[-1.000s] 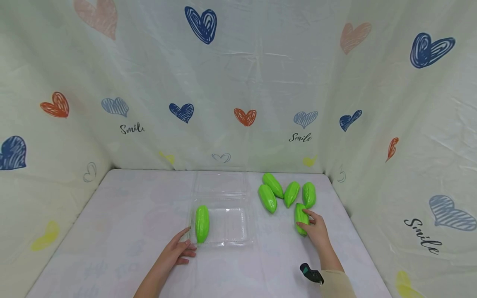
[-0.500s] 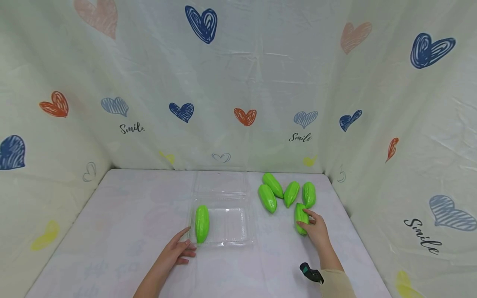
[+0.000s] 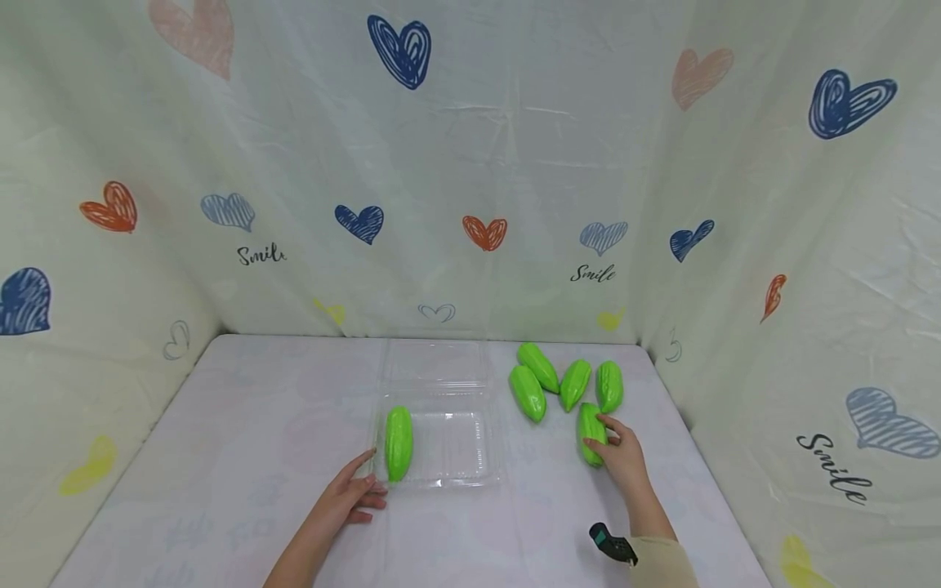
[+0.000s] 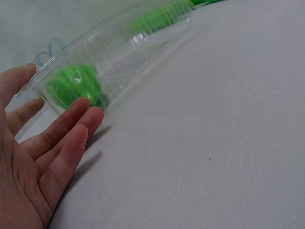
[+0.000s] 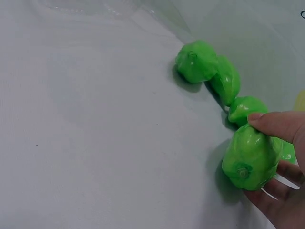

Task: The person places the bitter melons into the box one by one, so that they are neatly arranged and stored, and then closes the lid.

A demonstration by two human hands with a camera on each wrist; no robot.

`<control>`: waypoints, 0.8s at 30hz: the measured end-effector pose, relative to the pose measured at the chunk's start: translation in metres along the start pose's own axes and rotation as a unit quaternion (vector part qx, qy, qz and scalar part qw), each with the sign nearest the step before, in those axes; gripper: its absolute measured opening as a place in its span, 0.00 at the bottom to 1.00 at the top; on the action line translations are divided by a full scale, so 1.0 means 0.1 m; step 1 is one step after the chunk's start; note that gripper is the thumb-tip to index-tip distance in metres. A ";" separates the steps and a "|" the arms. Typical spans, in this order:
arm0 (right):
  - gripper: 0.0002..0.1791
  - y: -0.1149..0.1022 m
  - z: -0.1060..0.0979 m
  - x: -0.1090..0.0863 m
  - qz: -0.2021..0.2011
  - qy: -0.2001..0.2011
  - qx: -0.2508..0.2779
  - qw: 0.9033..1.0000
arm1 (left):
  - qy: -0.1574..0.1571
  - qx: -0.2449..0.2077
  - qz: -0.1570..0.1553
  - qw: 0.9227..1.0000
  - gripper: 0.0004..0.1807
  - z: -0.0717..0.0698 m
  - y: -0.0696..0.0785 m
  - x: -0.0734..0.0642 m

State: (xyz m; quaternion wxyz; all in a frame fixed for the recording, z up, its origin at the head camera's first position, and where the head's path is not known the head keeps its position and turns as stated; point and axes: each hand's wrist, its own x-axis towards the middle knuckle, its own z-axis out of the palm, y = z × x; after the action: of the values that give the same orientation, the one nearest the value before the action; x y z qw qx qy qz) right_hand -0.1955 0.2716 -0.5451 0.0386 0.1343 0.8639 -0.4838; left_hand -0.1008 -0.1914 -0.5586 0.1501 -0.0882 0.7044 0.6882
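Observation:
My right hand (image 3: 623, 457) grips a bright green, ribbed, elongated fruit (image 3: 590, 437) at the right of the table, thumb on one side and fingers on the other. In the right wrist view the fruit (image 5: 250, 160) shows its round stem end. On the left, my left hand (image 3: 351, 494) touches the near left corner of a clear plastic clamshell box (image 3: 448, 483), its fingers loosely extended. The box lies open with its lid (image 3: 435, 359) folded back. Inside, along the left wall, rests one green fruit (image 3: 399, 443), blurred through the plastic in the left wrist view.
Several more green fruits (image 3: 528, 394) lie grouped at the back right, behind my right hand. A black curved piece (image 3: 613, 543) sticks out by the right sleeve (image 3: 662, 562). A cloth printed with hearts (image 3: 485, 233) hangs behind and along both sides of the white table (image 3: 287, 425).
The right hand and its fruit have shifted slightly left, a little apart from the fruit behind. My left hand, the box and the other fruits stay in place.

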 end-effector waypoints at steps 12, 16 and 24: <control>0.33 -0.17 0.04 -0.14 0.002 -0.002 0.005 1.000 | 0.000 -0.004 0.006 1.000 0.33 0.00 -0.02 0.02; 0.33 -0.24 0.05 -0.19 -0.003 0.005 0.011 1.000 | 0.003 -0.001 0.000 1.000 0.34 0.00 0.00 0.00; 0.33 -0.39 0.13 -0.31 -0.024 0.007 0.023 0.999 | 0.001 -0.004 0.001 1.000 0.34 0.00 0.01 0.00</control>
State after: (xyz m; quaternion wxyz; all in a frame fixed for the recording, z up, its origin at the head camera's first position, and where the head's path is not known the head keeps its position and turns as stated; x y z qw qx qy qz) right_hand -0.1766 0.2355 -0.5136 0.0177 0.1177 0.8557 -0.5036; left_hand -0.1008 -0.1914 -0.5580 0.1484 -0.0883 0.7016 0.6913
